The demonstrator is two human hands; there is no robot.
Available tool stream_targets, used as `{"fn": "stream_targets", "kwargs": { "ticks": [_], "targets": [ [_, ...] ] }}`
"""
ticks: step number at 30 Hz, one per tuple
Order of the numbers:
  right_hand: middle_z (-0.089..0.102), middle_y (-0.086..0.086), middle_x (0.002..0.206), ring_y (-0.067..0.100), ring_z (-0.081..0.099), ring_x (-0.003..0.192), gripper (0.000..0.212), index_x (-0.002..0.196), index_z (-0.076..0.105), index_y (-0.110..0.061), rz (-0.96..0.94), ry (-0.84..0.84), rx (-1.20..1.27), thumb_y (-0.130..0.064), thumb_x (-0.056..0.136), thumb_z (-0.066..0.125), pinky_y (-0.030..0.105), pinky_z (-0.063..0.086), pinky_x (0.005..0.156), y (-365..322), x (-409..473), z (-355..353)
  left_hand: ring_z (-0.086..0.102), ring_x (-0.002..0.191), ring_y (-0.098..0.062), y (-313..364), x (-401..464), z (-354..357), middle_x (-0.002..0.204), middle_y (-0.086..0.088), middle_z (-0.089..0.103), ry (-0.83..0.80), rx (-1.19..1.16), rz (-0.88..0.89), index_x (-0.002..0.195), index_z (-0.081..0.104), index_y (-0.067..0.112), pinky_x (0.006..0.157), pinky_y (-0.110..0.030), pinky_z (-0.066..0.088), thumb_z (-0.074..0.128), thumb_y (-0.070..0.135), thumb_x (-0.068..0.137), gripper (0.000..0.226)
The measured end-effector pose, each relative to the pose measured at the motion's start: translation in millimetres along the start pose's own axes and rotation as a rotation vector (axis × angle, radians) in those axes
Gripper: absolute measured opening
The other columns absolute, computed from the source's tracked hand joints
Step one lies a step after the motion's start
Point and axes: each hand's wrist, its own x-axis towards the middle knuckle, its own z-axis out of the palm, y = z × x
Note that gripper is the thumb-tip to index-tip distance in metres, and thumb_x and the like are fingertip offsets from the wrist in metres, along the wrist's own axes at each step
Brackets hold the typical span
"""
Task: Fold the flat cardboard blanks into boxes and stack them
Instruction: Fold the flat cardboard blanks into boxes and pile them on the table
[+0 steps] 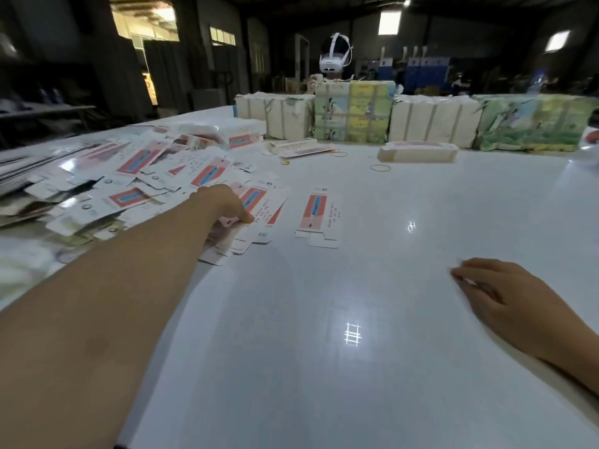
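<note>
Your blanks (136, 186): flat white cards, each with a pink panel and blue stripe, heaped overlapping at the left of the table. A few (259, 212) fan out at the heap's near right edge. One blank (319, 217) lies alone just right of them, lengthwise. Folded boxes (418, 152) sit far, centre-right.

text: none legible | flat blanks (316, 211): printed rows too blurred to read
</note>
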Motion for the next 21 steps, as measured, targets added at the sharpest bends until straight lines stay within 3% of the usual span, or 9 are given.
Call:
{"fn": "stream_targets", "kwargs": {
  "ticks": [6, 8, 11, 14, 15, 16, 18, 20, 21],
  "targets": [
    [0.059, -0.006, 0.129, 0.018, 0.050, 0.121, 0.026, 0.114, 0.070, -0.021, 0.008, 0.002, 0.001, -0.022, 0.094, 0.053, 0.028, 0.036, 0.091, -7, -2, -2, 0.054, 0.109, -0.031, 7, -10, 5, 0.117, -0.017, 0.056, 0.013, -0.129, -0.047, 0.126, 0.042, -0.003, 0.095, -0.041, 0.046, 0.079, 0.040, 0.072, 0.078],
    [0.058, -0.006, 0.131, 0.017, 0.049, 0.123, 0.028, 0.116, 0.068, -0.021, 0.003, -0.012, -0.011, -0.022, 0.094, 0.052, 0.027, 0.035, 0.093, -9, -2, -3, 0.057, 0.093, -0.027, 11, -15, 4, 0.100, -0.015, 0.055, 0.037, -0.217, -0.028, 0.126, 0.037, -0.004, 0.081, -0.037, 0.050, 0.078, 0.028, 0.075, 0.072],
    [0.058, -0.005, 0.131, 0.018, 0.048, 0.124, 0.028, 0.118, 0.068, -0.019, -0.013, -0.020, -0.005, -0.021, 0.095, 0.050, 0.028, 0.035, 0.097, -13, -2, -5, 0.048, 0.067, -0.017, 27, -29, -5, 0.079, -0.008, 0.048, 0.131, -0.270, 0.051, 0.126, 0.043, -0.003, 0.053, -0.027, 0.040, 0.064, 0.009, 0.084, 0.048],
    [0.063, -0.005, 0.115, 0.021, 0.054, 0.115, 0.027, 0.116, 0.067, -0.017, -0.029, -0.033, 0.022, -0.021, 0.096, 0.050, 0.026, 0.037, 0.088, -15, 1, -5, 0.056, 0.077, -0.019, 59, -54, -11, 0.090, -0.005, 0.057, 0.105, -0.420, 0.253, 0.123, 0.057, 0.006, 0.070, -0.033, 0.054, 0.059, 0.007, 0.089, 0.034],
    [0.063, -0.005, 0.109, 0.021, 0.057, 0.109, 0.027, 0.119, 0.065, -0.018, -0.006, -0.021, 0.069, -0.021, 0.096, 0.050, 0.024, 0.036, 0.084, -15, 1, -7, 0.057, 0.076, -0.018, 72, -69, -11, 0.089, -0.001, 0.059, 0.050, -0.522, 0.311, 0.125, 0.058, 0.009, 0.068, -0.031, 0.055, 0.057, 0.008, 0.091, 0.035],
    [0.063, -0.006, 0.105, 0.019, 0.059, 0.103, 0.030, 0.124, 0.061, -0.019, 0.066, 0.011, 0.194, -0.023, 0.096, 0.051, 0.024, 0.037, 0.082, -17, 4, -7, 0.059, 0.073, -0.014, 82, -84, -9, 0.085, 0.004, 0.060, -0.007, -0.590, 0.367, 0.126, 0.059, 0.013, 0.058, -0.025, 0.055, 0.055, 0.009, 0.093, 0.034],
    [0.065, -0.004, 0.097, 0.015, 0.064, 0.084, 0.029, 0.122, 0.059, -0.017, 0.312, 0.124, 0.722, -0.028, 0.098, 0.048, 0.029, 0.048, 0.076, -19, 6, -18, 0.061, 0.061, -0.009, 106, -116, 0, 0.079, 0.010, 0.063, -0.156, -0.628, 0.496, 0.122, 0.062, 0.018, 0.041, -0.015, 0.045, 0.051, 0.009, 0.094, 0.031],
    [0.067, 0.004, 0.078, 0.018, 0.062, 0.057, 0.026, 0.100, 0.064, -0.016, 0.546, 0.221, 1.225, -0.036, 0.098, 0.047, 0.030, 0.048, 0.051, -14, 5, -32, 0.066, 0.059, -0.005, 127, -141, 16, 0.070, 0.014, 0.068, -0.301, -0.591, 0.621, 0.113, 0.065, 0.025, 0.043, -0.015, 0.048, 0.052, 0.010, 0.094, 0.028],
    [0.064, 0.005, 0.066, 0.018, 0.056, 0.046, 0.030, 0.085, 0.065, -0.018, 0.643, 0.223, 1.338, -0.040, 0.097, 0.048, 0.024, 0.041, 0.042, -11, 4, -38, 0.068, 0.063, -0.001, 133, -152, 25, 0.067, 0.018, 0.069, -0.374, -0.565, 0.655, 0.108, 0.065, 0.029, 0.048, -0.016, 0.052, 0.053, 0.011, 0.094, 0.026]
  ]
}}
